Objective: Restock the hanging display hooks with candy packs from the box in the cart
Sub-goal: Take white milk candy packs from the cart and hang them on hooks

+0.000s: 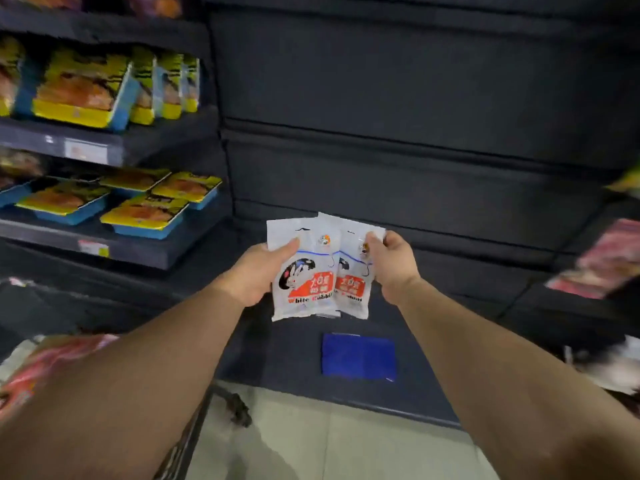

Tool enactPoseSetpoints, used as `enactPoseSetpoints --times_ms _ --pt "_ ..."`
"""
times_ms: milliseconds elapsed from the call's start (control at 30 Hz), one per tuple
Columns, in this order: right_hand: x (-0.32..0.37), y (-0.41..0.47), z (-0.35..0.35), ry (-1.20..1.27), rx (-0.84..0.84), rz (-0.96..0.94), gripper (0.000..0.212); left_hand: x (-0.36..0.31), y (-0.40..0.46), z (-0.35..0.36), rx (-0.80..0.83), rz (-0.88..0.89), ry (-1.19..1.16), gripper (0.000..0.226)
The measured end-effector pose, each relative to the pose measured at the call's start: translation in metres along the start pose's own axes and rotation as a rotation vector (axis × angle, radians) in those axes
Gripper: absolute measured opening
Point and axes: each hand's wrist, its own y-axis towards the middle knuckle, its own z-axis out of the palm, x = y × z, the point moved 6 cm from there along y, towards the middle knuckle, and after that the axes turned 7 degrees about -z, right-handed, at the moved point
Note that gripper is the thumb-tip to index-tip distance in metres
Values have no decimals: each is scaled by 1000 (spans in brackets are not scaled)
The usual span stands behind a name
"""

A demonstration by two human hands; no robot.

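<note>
Head view shows left hand (258, 271) and right hand (389, 263) each gripping a candy pack (304, 271), carried toward the dark display wall (415, 98); next likely finding a hook.

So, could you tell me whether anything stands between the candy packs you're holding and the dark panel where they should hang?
Nothing visible does. The left hand and right hand hold two overlapping candy packs in open air before the dark back panel. No hooks show on it, so the exact hanging spot cannot be told.
</note>
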Motion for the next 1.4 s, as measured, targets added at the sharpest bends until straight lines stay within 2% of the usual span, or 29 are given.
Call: enactPoseSetpoints --times_ms 133,267,433,633,800,867,1033,1167,1267,1400 --pt "-20 -31 -170 39 -213 54 15 -11 -15 167 266 3 21 22" --pt "-48 -76 -342 64 -390 109 17 5 -54 354 489 -32 50 28" --pt "-90 -132 -533 -7 -605 148 36 31 -123 544 666 -88 69 33" --pt "-88 -205 -670 -31 -843 129 19 31 -166 686 754 -71 181 31" --pt "-104 -236 -762 -60 -997 133 16 31 -178 790 818 -57 175 28" --pt "-111 -237 -794 -63 -1040 146 21 32 -178 829 845 -59 183 26" --pt "-133 -208 -875 -89 -1105 171 26 24 -156 933 907 -57 236 40" --pt "-141 -177 -948 -97 -1154 207 26 6 -140 1028 983 -66 255 35" --pt "-137 -152 -997 -144 -1153 222 27 -9 -134 1082 1025 -101 279 33" --pt "-144 -103 -1034 -180 -1077 256 34 -32 -112 1118 992 -90 285 34"
